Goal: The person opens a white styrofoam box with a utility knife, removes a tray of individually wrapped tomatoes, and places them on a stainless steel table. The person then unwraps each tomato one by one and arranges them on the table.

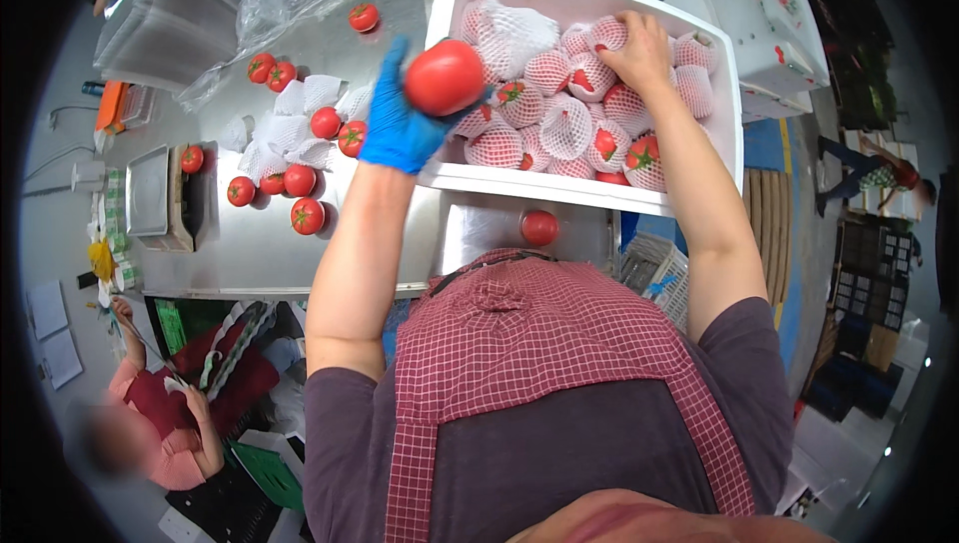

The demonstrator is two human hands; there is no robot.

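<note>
My left hand (pixel 395 123) wears a blue glove and holds a large red tomato (pixel 445 77) at the left rim of a white foam box (pixel 559 192). Inside the box, several tomatoes sit in pink and white foam nets (pixel 494 147). My bare right hand (pixel 644 51) reaches into its far side, fingers curled around a netted tomato (pixel 593 77). A loose white foam net (pixel 526 33) lies on top of the fruit at the back. Near the middle, another net (pixel 566 129) shows its open mouth.
Loose tomatoes (pixel 299 180) and crumpled white nets (pixel 285 133) lie on the steel table (pixel 220 263) to the left. Clear plastic containers (pixel 180 13) stand behind. One tomato (pixel 539 227) rests on a tray before me. A co-worker (pixel 170 413) is at lower left.
</note>
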